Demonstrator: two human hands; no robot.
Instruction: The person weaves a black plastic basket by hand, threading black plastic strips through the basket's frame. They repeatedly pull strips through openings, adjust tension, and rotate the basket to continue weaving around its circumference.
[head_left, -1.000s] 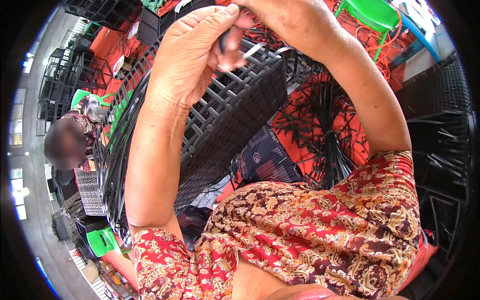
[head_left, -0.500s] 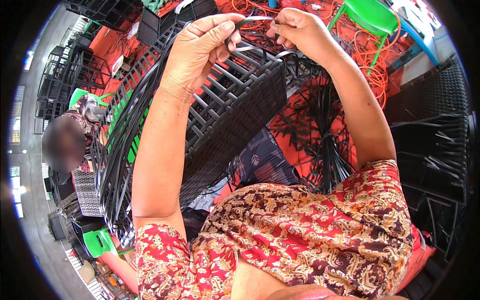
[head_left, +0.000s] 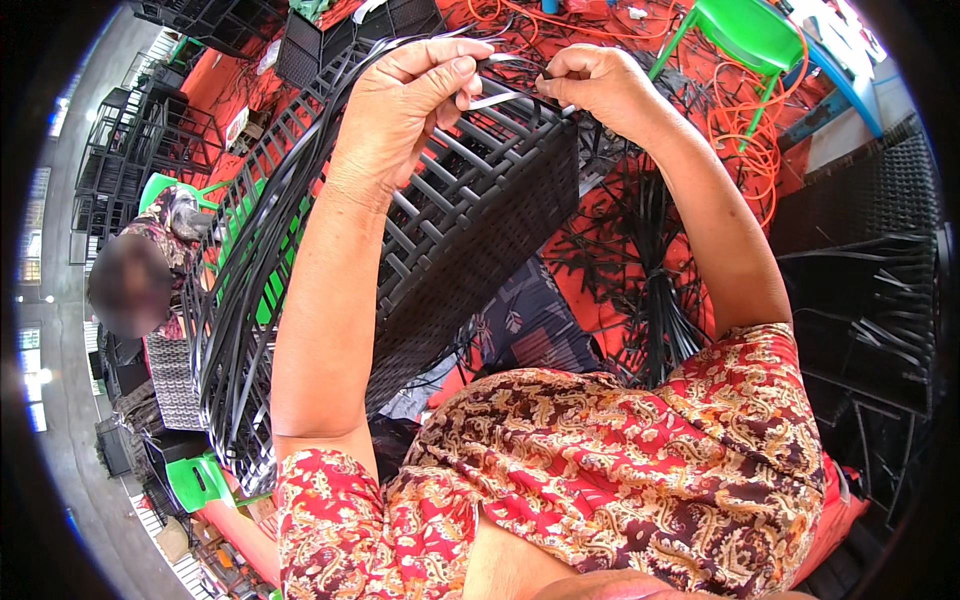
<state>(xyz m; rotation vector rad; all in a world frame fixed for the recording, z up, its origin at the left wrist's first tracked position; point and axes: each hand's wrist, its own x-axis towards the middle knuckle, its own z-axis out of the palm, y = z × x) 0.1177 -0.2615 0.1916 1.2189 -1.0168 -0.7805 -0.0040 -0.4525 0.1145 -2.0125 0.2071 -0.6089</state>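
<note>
In front of me a dark woven wicker frame (head_left: 470, 260) stands tilted, its top showing a grid of bare bars. My left hand (head_left: 415, 100) is over its far edge, thumb and fingers pinched on a flat dark plastic strip (head_left: 512, 57). To its right, my right hand (head_left: 595, 85) pinches the same strip, which spans the gap between the two. A pale stretch of strip (head_left: 495, 100) shows below my left fingertips. Long loose black strips (head_left: 245, 270) drape over the frame's left side, beside my left forearm.
A tied bundle of black strips (head_left: 655, 280) lies on the red floor, right of the frame. Further right stand a green plastic chair (head_left: 745, 35), tangled orange hose (head_left: 745, 125) and another woven panel (head_left: 860, 230). A person (head_left: 140, 280) sits at the left.
The arch of strip between my hands has flattened and dropped. My hands sit slightly lower, the right one a little nearer the left. The grip of both looks the same.
</note>
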